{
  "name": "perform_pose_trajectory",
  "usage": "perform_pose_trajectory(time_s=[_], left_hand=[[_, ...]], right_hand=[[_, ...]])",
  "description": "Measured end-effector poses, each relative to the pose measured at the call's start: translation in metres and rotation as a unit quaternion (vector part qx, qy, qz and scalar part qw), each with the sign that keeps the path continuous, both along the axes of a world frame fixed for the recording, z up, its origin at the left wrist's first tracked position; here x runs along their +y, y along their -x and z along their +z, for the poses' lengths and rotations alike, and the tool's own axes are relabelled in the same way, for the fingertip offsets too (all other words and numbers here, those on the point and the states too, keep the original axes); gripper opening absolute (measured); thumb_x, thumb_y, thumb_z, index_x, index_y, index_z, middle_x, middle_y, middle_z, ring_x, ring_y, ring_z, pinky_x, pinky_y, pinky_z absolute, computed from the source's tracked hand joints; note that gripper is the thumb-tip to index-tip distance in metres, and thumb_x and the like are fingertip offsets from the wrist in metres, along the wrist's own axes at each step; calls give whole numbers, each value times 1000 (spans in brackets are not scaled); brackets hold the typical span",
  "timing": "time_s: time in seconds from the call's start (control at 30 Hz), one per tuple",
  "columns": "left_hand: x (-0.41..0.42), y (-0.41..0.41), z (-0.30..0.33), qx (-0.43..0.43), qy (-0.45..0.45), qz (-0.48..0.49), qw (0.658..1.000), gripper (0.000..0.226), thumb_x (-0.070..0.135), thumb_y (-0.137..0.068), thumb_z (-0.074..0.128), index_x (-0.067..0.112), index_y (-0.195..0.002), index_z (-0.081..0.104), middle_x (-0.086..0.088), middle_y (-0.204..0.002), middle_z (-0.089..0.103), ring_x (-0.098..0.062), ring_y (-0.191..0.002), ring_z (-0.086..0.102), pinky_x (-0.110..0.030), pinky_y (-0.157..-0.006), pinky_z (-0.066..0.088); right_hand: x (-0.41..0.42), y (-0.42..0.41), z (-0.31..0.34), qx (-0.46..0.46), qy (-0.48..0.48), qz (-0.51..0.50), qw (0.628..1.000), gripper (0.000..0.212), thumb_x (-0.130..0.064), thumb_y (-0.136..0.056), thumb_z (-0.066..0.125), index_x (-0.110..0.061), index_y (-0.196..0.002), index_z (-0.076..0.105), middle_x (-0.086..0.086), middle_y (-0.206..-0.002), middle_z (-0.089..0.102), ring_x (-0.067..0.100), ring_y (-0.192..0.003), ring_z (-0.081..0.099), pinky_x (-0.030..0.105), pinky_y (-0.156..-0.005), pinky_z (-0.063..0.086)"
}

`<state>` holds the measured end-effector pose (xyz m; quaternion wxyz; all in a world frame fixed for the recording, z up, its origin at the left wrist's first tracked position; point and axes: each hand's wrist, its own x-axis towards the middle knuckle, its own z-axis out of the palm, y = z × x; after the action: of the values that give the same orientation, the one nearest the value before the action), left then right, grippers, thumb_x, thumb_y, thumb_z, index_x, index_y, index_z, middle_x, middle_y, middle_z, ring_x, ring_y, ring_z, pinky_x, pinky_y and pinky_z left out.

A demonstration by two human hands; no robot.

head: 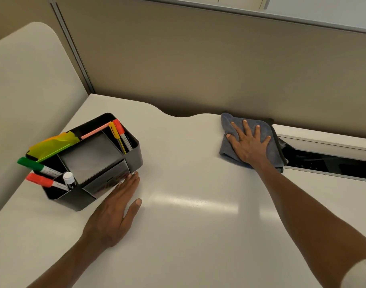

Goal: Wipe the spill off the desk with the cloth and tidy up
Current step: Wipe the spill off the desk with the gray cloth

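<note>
Right hand (249, 143): fingers spread wide, palm flat on the cloth, grasping nothing.
Cloth (230, 142): grey, folded, far right on the desk (198, 235), beside the cable slot (327, 161).
Left hand (115, 210): flat and open, fingertips touching the black organiser (90, 163), near left.
Organiser: holds markers (40, 180) and highlighters.

The desk (188, 215) was plain off-white, and the cloth (230, 150) near its far edge was grey-blue with a black hem. The organizer (115, 183) near the left edge was glossy black, and held a green-capped marker (32, 164), two with orange-red caps (39, 180) (118, 125), a yellow pen (113, 132), a salmon-pink pen (95, 132), a white-capped bottle (68, 178) and yellow-green sheets (53, 146). The partition (198, 59) behind was plain tan with a grey frame.
</note>
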<state>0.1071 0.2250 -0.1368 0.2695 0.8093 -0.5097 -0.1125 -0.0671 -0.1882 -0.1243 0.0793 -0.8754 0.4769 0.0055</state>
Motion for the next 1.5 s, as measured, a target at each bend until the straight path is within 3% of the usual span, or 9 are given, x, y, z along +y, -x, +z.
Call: perform_pose_trajectory(time_s=[0.37,0.83,1.07,1.37,1.5], left_hand=[[-1,-2,-6,-16,-4,-1,1000,64,55,-98,22,26,-154,16,16,-162,14,5,-147,9,-21,-120,14],[-4,0,-2,-29,-1,10,1000,62,48,-99,26,19,-153,22,12,-160,18,6,-146,11,-12,-117,6],[-4,-1,-2,-17,-14,18,1000,65,52,-97,22,21,-154,18,11,-161,16,4,-147,9,-13,-117,5],[-1,0,-3,10,16,20,1000,66,52,-96,26,20,-154,22,4,-161,23,-1,-146,18,-21,-118,15],[1,1,-1,12,60,11,998,64,45,-96,33,15,-152,27,0,-159,28,-4,-145,22,-17,-116,15]], right_hand=[[10,-42,3,-6,-11,-35,999,77,-84,-83,14,-51,-151,-4,-3,-166,-4,44,-149,-8,77,-107,-6],[114,-138,0,-9,15,161,987,69,-74,-92,17,-48,-153,-2,-3,-166,-5,43,-149,-10,76,-108,-5],[161,-124,-4,-8,24,246,969,64,-72,-93,15,-50,-151,-3,-4,-166,-6,41,-150,-10,74,-110,-6],[244,-74,-10,-48,10,182,982,68,-70,-91,15,-45,-153,1,0,-166,-7,42,-148,-14,74,-109,-12],[279,-47,-14,-59,14,192,979,66,-67,-92,16,-46,-153,4,-1,-166,-6,42,-149,-14,73,-108,-12]])
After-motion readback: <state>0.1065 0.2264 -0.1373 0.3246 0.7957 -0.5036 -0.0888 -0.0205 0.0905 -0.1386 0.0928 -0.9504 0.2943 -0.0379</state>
